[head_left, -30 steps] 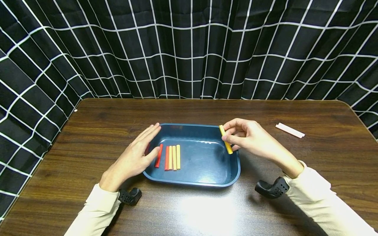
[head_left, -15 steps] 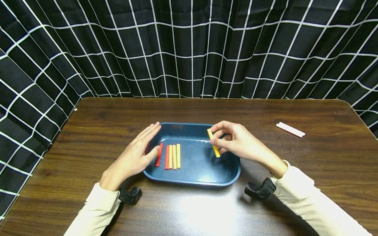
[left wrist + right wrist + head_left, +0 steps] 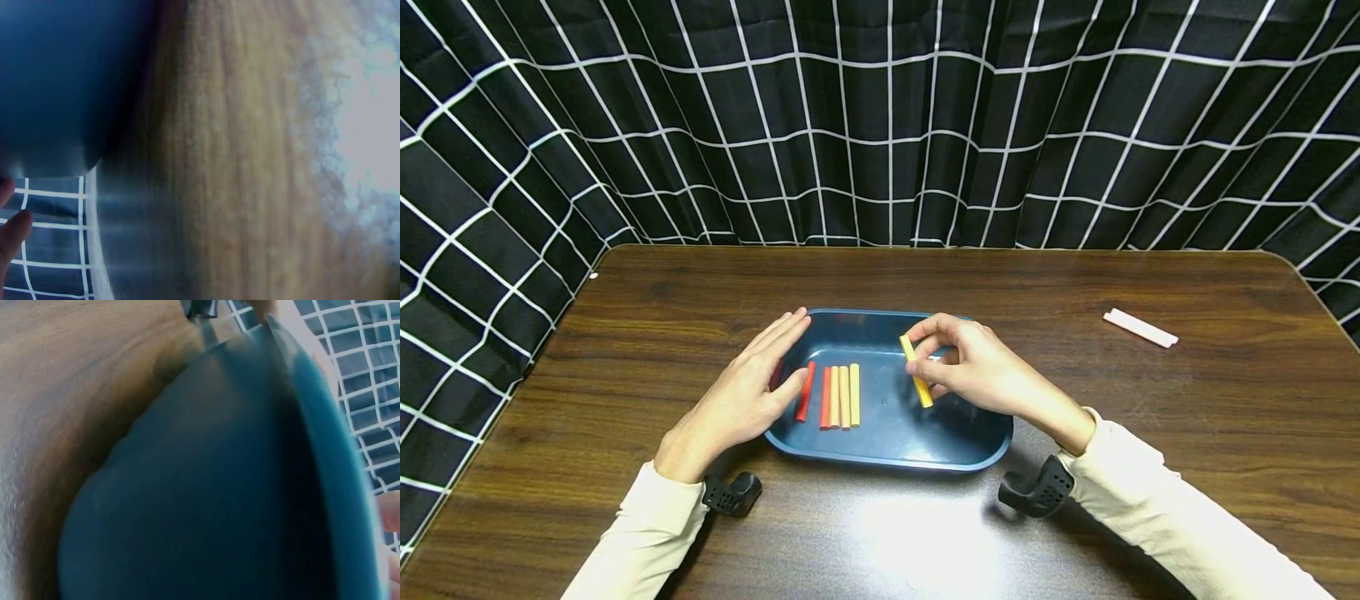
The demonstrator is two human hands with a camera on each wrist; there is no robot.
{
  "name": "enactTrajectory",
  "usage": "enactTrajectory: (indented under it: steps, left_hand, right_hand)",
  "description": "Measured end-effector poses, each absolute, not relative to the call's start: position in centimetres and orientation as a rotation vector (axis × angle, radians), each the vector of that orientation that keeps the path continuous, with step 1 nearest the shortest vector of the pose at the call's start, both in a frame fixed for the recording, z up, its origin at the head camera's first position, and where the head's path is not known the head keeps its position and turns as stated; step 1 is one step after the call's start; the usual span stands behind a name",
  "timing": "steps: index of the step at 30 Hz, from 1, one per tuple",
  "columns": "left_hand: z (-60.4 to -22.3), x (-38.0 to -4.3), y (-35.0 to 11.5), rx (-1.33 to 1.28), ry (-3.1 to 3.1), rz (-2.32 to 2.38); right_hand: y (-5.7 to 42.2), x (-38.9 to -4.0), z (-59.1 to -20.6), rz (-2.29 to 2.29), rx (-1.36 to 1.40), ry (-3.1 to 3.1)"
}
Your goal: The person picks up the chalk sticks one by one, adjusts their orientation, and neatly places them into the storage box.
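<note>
In the head view, my right hand (image 3: 977, 365) pinches a yellow stick of chalk (image 3: 924, 393) between thumb and fingers, over the right half of a blue plastic tub (image 3: 887, 462). My left hand (image 3: 748, 392) rests at the tub's left end, fingers straight along the rim. Inside the tub lies a red chalk stick (image 3: 806, 393) by the left thumb. Beside it a row holds another red stick (image 3: 825, 398) and several yellowish sticks (image 3: 845, 398). The left wrist view has the tub's outer side (image 3: 56, 81) and some fingertips (image 3: 15, 231); the right wrist view is mostly tub wall (image 3: 187, 487).
Pale pinkish-white chalk sticks (image 3: 1140, 327) lie on the brown wooden table (image 3: 1052, 287) at the back right. A black curtain with white grid lines (image 3: 887, 125) hangs behind and to the sides. Black wrist cameras (image 3: 1037, 487) hang below both cuffs.
My right hand has moved left with the yellow chalk, from the tub's right rim toward the row of sticks. The left hand and the sticks in the tub stay put.
</note>
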State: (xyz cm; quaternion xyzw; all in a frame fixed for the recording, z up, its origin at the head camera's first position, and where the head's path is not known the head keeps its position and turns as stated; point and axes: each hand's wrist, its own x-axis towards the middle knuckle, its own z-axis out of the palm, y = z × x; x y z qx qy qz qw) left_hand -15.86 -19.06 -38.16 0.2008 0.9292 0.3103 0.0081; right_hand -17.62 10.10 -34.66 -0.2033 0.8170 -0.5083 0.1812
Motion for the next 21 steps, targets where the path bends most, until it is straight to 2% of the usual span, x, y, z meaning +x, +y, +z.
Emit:
enactTrajectory:
  steps: [21]
  left_hand:
    - [-38.2,-15.9,-19.0,0.643,2.912,0.965]
  right_hand:
    - [6.6,-17.6,-35.7,-1.364,-0.481,2.325]
